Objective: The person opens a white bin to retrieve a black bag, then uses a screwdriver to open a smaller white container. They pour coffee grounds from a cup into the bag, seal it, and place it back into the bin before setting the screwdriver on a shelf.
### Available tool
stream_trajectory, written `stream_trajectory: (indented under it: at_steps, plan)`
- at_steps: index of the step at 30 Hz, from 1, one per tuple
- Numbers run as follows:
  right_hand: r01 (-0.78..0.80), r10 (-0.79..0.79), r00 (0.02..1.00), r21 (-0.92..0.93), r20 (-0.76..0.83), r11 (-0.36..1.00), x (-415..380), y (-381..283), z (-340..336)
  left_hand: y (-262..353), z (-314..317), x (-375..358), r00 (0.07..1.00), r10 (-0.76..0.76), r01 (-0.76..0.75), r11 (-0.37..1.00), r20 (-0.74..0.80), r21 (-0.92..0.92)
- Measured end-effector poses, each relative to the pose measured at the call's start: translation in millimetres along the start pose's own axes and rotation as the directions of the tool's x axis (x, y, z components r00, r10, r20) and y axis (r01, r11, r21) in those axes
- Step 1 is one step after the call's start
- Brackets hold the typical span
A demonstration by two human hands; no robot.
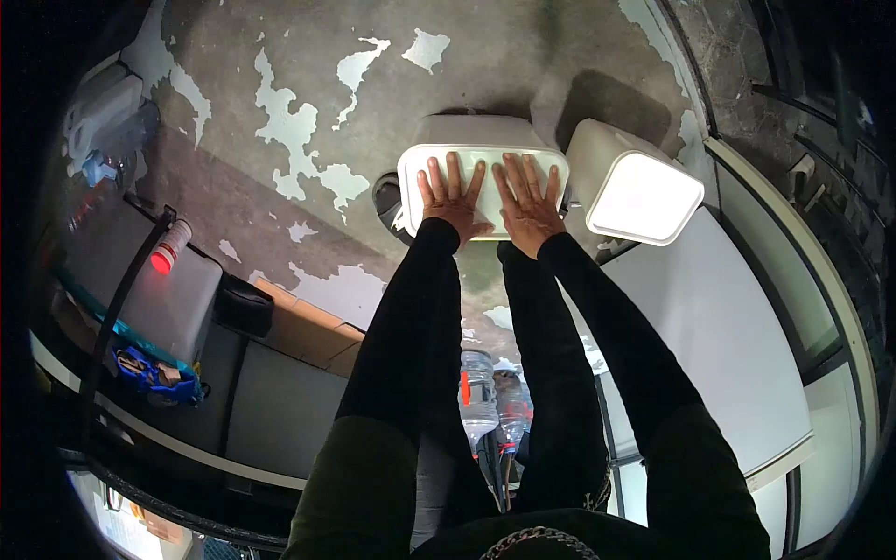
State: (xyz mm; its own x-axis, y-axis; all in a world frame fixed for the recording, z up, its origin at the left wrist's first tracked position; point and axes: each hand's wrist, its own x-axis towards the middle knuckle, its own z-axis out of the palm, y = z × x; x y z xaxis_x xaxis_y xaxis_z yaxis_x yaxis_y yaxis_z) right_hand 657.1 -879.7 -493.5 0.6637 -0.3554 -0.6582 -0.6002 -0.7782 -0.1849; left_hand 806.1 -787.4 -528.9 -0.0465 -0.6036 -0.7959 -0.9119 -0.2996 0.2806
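Observation:
A white rectangular bin with a pale lid (485,168) stands on the floor in front of me. My left hand (452,201) lies flat on the left half of the lid, fingers spread. On the right half rests my right hand (529,201), also flat with its fingers apart. Both palms touch the lid, and neither hand holds anything. Just to the right stands a second white bin (647,198) with a bright lid, slightly turned. A dark round object (387,203) shows partly behind the first bin's left side.
Worn floor (280,177) with peeling paint surrounds the bins. Plastic bottles (479,397) stand between my legs. At left are a red-and-white canister (171,245), a blue bag (159,376), a black pouch (245,306) and clear jugs (103,121). A white panel (714,327) lies at right.

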Motion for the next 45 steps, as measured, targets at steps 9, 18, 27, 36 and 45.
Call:
stream_trajectory:
  at_steps: [9, 18, 27, 36, 45]
  plan:
    - [-0.282, 0.57, 0.773, 0.653, -0.279, 0.703, -6, -31, 3, 12, -4, -16, 0.973, -0.232, 0.23, 0.954, 0.014, -0.19]
    - [-0.071, 0.173, 0.914, 0.275, -0.367, 0.959, 16, -40, -9, 40, -16, -15, 0.897, -0.34, 0.429, 0.822, 0.282, -0.374]
    - [0.13, 0.174, 0.907, 0.648, -0.383, 0.751, 8, 31, -16, 50, -29, -39, 0.942, 0.253, -0.158, 0.913, -0.219, 0.376]
    - [-0.274, 0.318, 0.945, 0.722, 0.078, 0.636, 15, -35, 7, 5, -31, 8, 0.942, 0.249, -0.325, 0.841, 0.224, 0.432]
    - [-0.314, 0.436, 0.893, 0.541, -0.112, 0.781, 16, -49, -2, 2, 2, 15, 0.974, 0.207, -0.221, 0.758, 0.095, 0.614]
